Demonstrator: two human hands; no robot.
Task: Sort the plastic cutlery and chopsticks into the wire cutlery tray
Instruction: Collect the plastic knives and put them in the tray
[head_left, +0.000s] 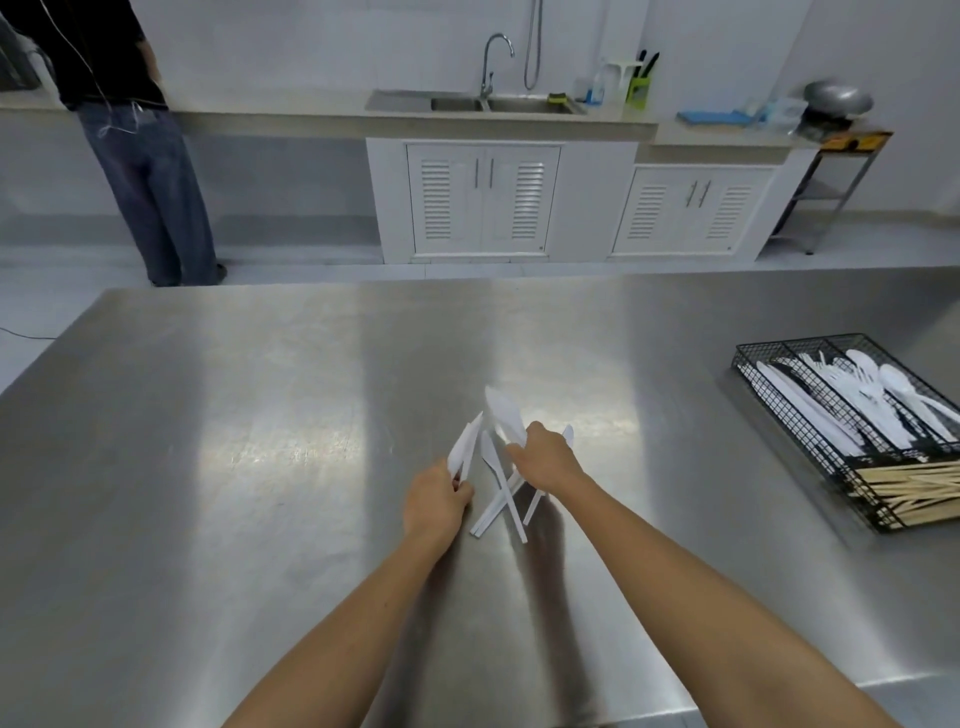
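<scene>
Well left of the wire cutlery tray (852, 441), each hand, left (435, 501) and right (545, 460), grips white plastic knives (503, 410), blades pointing away, the right hand nearer the tray.

white plastic cutlery (501, 496) lies crossed mid-counter, some pieces lifted upright. the black wire cutlery tray (810, 415) at right holds sorted white cutlery, with wooden chopsticks (914, 491) across its near end.

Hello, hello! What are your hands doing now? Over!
Left hand shut on white knives. Right hand shut on more cutlery. Few pieces left on table. Wire tray far right, path clear.
</scene>
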